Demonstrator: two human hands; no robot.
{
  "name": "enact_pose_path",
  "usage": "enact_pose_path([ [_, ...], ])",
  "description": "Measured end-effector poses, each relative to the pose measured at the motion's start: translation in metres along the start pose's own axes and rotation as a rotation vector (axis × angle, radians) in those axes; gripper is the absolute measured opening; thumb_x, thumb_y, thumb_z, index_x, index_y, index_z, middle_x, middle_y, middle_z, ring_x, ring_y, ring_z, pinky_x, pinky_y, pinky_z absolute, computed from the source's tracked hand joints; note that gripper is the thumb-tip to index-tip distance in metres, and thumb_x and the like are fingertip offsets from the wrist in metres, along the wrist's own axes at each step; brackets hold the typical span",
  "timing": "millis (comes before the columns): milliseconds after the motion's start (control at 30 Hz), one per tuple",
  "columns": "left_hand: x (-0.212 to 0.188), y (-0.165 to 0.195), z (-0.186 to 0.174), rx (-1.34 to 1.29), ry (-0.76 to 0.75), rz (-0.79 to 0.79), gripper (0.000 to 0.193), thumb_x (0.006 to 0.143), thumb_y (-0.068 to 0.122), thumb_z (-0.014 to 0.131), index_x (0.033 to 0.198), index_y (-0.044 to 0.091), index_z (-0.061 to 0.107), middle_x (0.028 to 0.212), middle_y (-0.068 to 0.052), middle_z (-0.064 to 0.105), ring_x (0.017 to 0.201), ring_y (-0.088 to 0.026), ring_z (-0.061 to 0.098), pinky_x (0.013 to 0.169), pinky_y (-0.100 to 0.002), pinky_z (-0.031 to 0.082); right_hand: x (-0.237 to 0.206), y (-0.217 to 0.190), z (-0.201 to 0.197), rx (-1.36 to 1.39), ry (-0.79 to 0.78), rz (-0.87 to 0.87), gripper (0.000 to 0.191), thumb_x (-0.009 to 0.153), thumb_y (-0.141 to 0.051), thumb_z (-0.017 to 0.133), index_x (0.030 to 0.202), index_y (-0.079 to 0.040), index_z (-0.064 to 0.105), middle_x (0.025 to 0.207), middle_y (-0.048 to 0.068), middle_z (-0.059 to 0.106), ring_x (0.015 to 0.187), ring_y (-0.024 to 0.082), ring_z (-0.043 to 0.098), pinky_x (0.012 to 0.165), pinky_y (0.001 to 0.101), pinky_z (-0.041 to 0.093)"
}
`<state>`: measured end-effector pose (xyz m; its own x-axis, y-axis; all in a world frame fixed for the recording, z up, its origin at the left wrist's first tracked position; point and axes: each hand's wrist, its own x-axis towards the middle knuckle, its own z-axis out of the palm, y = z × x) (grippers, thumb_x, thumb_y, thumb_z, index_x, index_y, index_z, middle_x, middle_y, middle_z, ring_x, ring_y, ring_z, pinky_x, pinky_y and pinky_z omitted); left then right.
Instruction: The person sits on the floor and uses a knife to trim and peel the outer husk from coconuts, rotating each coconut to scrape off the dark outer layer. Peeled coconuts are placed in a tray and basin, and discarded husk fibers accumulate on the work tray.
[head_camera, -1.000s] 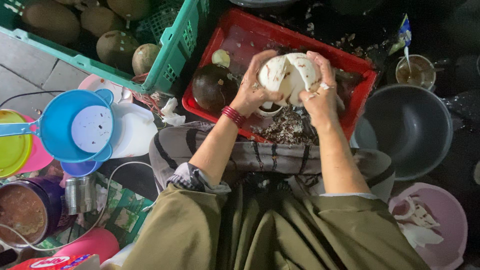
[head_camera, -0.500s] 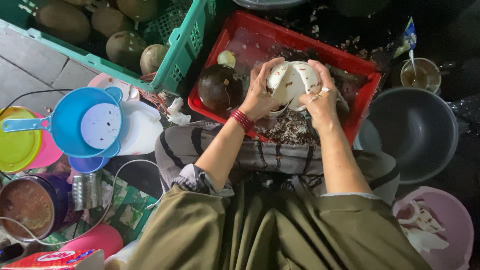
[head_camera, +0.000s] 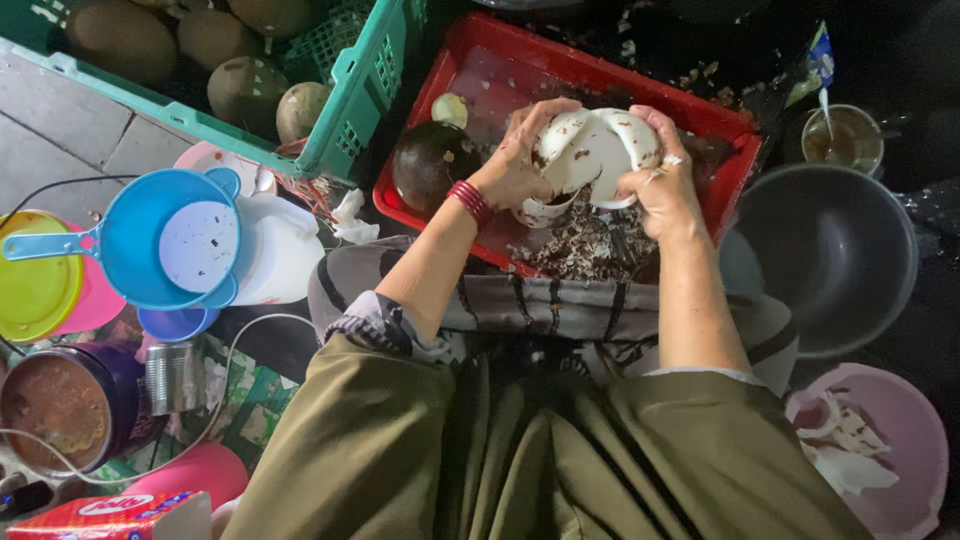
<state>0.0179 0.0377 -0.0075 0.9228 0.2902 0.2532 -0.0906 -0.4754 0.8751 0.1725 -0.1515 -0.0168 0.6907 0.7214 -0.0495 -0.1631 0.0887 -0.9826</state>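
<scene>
Compared with one second ago, both hands and the white coconut flesh (head_camera: 592, 150) have shifted slightly up and right over the red crate (head_camera: 560, 75), and I see the flesh piece rotated a little within the grip. I read the left hand (head_camera: 520, 160) as clenched on the left edge of the flesh, fingers curled over its top; a red bangle (head_camera: 470, 202) sits on that wrist. I read the right hand (head_camera: 662, 180) as clenched on the right edge, a ring (head_camera: 672, 160) on one finger. Flesh position: held between both hands, above the middle of the crate, clear of its floor. Below the hands, brown husk scraps (head_camera: 590, 245) lie in the crate near its front wall. A dark coconut (head_camera: 428, 165) rests in the crate just left of the left hand, with a small pale piece (head_camera: 450, 108) behind it. A green crate (head_camera: 370, 95) at upper left holds several brown coconuts (head_camera: 245, 90). A grey bowl (head_camera: 830, 260) stands right of the red crate, and a pink tub (head_camera: 900, 450) with white pieces stands at lower right. At left I note a blue strainer (head_camera: 150, 240) on a white jug (head_camera: 275, 255), beside a yellow lid (head_camera: 35, 285).
</scene>
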Motion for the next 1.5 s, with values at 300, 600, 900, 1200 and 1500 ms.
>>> enact_pose_path([
  [300,0.008,-0.008,-0.019,-0.140,-0.165,-0.025,0.107,0.054,-0.008,0.082,0.148,0.022,0.043,0.145,-0.006,0.046,0.142,-0.031,0.039,0.122,-0.044,0.039,0.002,-0.002,-0.037,0.069,-0.024,0.190,0.084,0.062,0.020,0.056,0.137,-0.017,0.062,0.129,0.001,0.067,0.116,0.022,0.064,0.076,0.0324,0.058],
  [600,-0.017,-0.024,-0.042,-1.098,-0.111,-0.233,0.084,0.072,-0.007,0.073,0.147,0.021,0.046,0.140,-0.004,0.056,0.134,-0.026,0.056,0.110,-0.045,0.053,0.003,-0.019,-0.037,0.454,0.249,0.318,0.067,0.070,0.000,0.061,0.136,0.005,0.051,0.121,0.022,0.066,0.108,0.039,0.068,0.078,0.0457,0.059],
  [900,-0.013,0.018,0.059,-1.296,0.735,-0.172,0.056,0.098,0.028,0.066,0.148,0.017,0.043,0.142,-0.004,0.053,0.134,-0.023,0.050,0.111,-0.041,0.045,-0.026,0.020,0.091,0.162,0.471,-0.163,0.082,0.089,-0.028,0.070,0.151,0.000,0.025,0.139,0.017,0.054,0.131,0.028,0.055,0.117,0.0421,0.040],
  [1200,-0.014,0.009,0.079,-0.922,0.742,-0.163,0.074,0.079,0.001,0.077,0.144,0.007,0.043,0.137,-0.011,0.055,0.128,-0.025,0.054,0.110,-0.040,0.047,-0.010,0.026,0.054,0.310,0.425,-0.088,0.075,0.082,-0.019,0.076,0.145,-0.002,0.040,0.131,0.016,0.062,0.119,0.025,0.063,0.106,0.0407,0.050],
  [1500,-0.020,0.008,0.040,-1.315,0.540,-0.471,0.081,0.073,-0.005,0.075,0.143,0.009,0.037,0.127,-0.015,0.060,0.114,-0.031,0.064,0.090,-0.046,0.059,-0.029,-0.006,0.047,-0.049,0.155,-0.462,0.036,0.112,-0.017,0.069,0.137,-0.001,0.050,0.123,0.012,0.057,0.110,0.021,0.056,0.102,0.0385,0.049],
])
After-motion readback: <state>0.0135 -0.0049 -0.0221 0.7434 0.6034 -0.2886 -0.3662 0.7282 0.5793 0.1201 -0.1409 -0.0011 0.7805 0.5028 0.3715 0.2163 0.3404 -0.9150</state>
